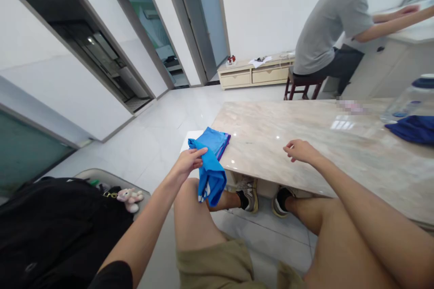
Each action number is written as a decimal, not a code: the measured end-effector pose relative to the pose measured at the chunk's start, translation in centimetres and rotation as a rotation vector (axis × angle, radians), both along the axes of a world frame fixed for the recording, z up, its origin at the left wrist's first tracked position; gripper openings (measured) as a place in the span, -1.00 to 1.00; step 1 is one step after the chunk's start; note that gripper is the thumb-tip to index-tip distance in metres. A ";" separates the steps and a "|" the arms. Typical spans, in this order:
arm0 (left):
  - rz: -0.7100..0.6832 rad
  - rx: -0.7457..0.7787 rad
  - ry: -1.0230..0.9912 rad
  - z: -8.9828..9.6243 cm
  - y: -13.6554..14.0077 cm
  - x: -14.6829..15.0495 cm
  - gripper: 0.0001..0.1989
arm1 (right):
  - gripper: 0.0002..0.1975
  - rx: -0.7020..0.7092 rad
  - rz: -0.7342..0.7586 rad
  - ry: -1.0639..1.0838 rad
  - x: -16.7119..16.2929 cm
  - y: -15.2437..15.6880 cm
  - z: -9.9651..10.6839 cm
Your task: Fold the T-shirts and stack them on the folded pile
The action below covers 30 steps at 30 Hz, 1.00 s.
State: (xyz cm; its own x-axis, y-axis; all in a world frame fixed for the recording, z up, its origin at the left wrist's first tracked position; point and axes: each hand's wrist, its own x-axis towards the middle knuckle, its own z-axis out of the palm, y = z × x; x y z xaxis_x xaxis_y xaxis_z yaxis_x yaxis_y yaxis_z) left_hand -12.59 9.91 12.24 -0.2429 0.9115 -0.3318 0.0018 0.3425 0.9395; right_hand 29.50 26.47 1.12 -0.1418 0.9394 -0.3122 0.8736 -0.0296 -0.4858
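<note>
My left hand (190,160) pinches a bright blue folded cloth (213,176), perhaps a garment, between thumb and fingers. The cloth hangs down over my knee beside the table's left end, and white marks show near its lower edge. Just behind it lies a small stack of folded cloths (210,137), light blue on top with purple edges below, at the table's corner. My right hand (300,151) hovers above the marble-patterned table (264,126), its fingers loosely bent and holding nothing.
On the table's right are a dark blue cloth (413,128) and a clear bottle (412,99). A black bag (61,230) with a plush charm (129,198) sits at my left. Across the room, a person in a grey shirt (334,22) sits on a stool (303,82) by a low cabinet (254,74).
</note>
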 end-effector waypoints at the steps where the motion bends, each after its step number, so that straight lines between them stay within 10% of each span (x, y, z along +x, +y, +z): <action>1: 0.024 0.028 -0.002 1.0 1.1 -0.7 -0.53 | -0.81 -0.006 0.006 0.003 0.1 0.1 -0.1; 7: 0.193 0.205 -0.031 4.8 7.6 -4.3 -0.60 | -0.81 -0.025 0.024 -0.007 -0.3 0.2 -0.2; 12: 0.312 0.200 0.041 1.2 9.6 -6.0 -0.60 | -0.85 -0.060 0.041 -0.001 -1.1 0.7 -0.3; 20: 0.181 -0.139 0.242 -5.3 3.1 -9.9 -0.71 | -0.80 -0.202 0.119 -0.031 -2.8 2.2 -1.9; 30: -0.022 -0.026 0.833 -10.1 -6.1 -6.6 -0.65 | -0.73 -0.010 0.167 -0.101 -6.3 4.5 -1.4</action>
